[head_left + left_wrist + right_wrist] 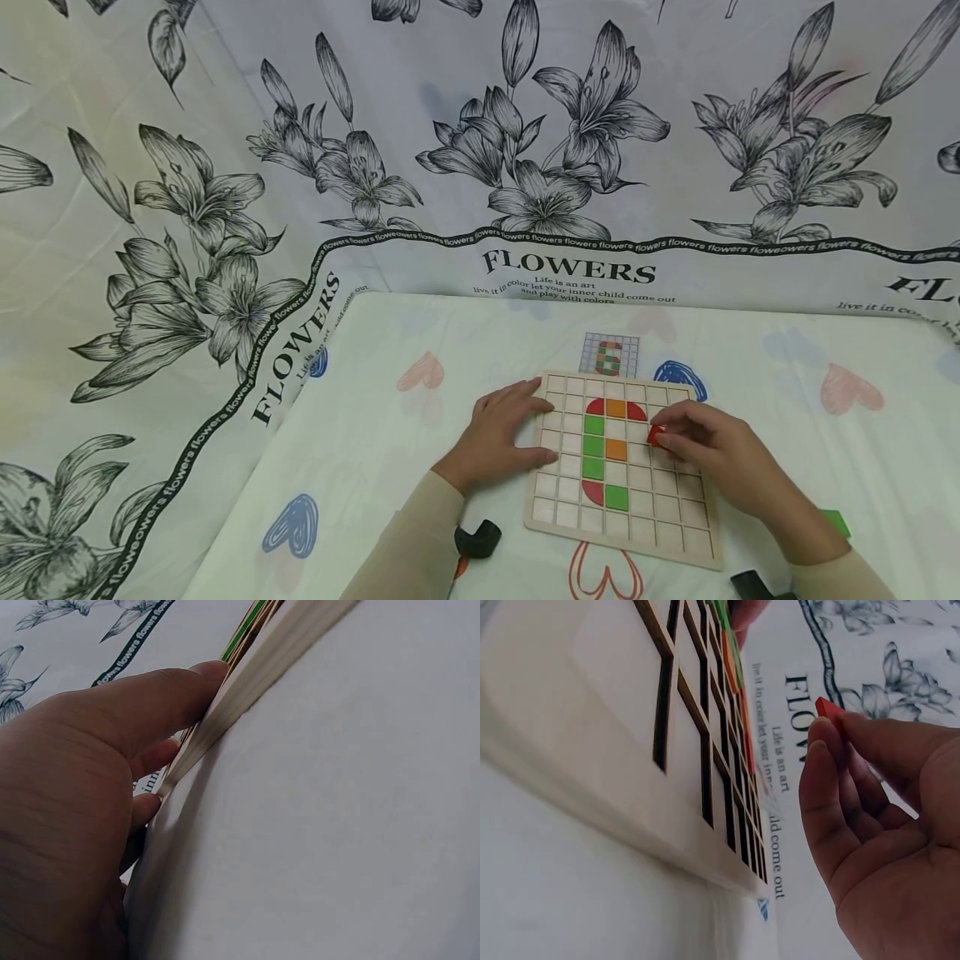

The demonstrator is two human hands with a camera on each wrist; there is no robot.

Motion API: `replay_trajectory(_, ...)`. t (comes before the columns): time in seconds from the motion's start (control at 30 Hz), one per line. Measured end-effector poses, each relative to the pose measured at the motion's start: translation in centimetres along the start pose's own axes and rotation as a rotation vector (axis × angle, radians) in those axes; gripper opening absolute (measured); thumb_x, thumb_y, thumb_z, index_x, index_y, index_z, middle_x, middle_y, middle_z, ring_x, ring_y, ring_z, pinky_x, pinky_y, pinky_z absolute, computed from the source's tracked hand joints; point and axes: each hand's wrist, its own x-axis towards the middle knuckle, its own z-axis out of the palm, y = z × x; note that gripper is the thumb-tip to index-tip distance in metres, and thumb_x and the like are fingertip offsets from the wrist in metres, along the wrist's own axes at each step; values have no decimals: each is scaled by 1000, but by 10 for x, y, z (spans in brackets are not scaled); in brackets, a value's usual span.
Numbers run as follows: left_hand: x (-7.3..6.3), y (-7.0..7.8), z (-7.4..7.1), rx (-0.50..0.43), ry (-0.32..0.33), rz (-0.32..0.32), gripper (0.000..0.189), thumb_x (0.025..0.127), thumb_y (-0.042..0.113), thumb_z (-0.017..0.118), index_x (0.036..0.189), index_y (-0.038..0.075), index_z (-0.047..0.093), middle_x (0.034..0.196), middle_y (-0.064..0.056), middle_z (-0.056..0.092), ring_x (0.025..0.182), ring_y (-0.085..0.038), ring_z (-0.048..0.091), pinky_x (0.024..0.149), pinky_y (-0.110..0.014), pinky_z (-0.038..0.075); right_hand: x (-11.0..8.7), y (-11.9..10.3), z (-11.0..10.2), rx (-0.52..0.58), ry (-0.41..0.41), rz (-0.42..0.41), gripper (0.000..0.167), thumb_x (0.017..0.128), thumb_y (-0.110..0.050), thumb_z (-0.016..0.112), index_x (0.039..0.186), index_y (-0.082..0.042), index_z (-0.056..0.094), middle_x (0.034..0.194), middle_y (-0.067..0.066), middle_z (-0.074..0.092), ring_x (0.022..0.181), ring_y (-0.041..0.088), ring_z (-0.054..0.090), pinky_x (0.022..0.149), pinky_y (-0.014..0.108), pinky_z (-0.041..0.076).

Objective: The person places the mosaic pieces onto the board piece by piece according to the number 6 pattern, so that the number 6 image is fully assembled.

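A wooden grid board [555, 510] lies on the white cloth. Set in its cells are red quarter-round tiles [636, 412], orange square tiles [616, 450] and several green square tiles [592, 468]. My left hand [491, 437] rests at the board's left edge, thumb and fingers spread along it; the left wrist view shows the thumb tip [210, 671] on the rim. Over the board's right side, my right hand [720, 454] pinches a small red tile [829, 712] between thumb and fingertips, just below the top-right red tile. In the right wrist view it is raised off the grid.
Behind the board lies a small pattern card [610, 355] with a coloured design on a grid. A green piece [835, 522] shows beside my right forearm. The cloth [390, 467] is printed with hearts, and a flower-patterned curtain [450, 192] hangs behind.
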Motion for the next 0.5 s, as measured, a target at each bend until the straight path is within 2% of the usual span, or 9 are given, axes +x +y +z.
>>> replay_trajectory(0.13,0,-1,1,0,1,-3,63,92,60,80,148,35,63,175,15,30,161,-11,21,126,-54,18,4,1,5,-4,-8,17,19,103,-9,77,122,-6,75,106,0,76,88,21,70,77,27,60)
replay_trajectory(0.37,1,-1,1,-1,-2,0,63,92,61,80,148,36,62,175,15,29,161,-11,21,125,-55,19,6,6,14,-111,-19,46,15,103,-14,78,117,-17,81,119,-2,74,98,21,62,81,26,55)
replay_trajectory(0.5,1,-1,1,4,-3,-2,63,92,61,80,148,36,62,175,15,29,161,-11,20,126,-54,19,7,7,19,-130,-21,65,13,102,-12,79,114,-17,80,116,-1,74,97,21,61,81,27,54)
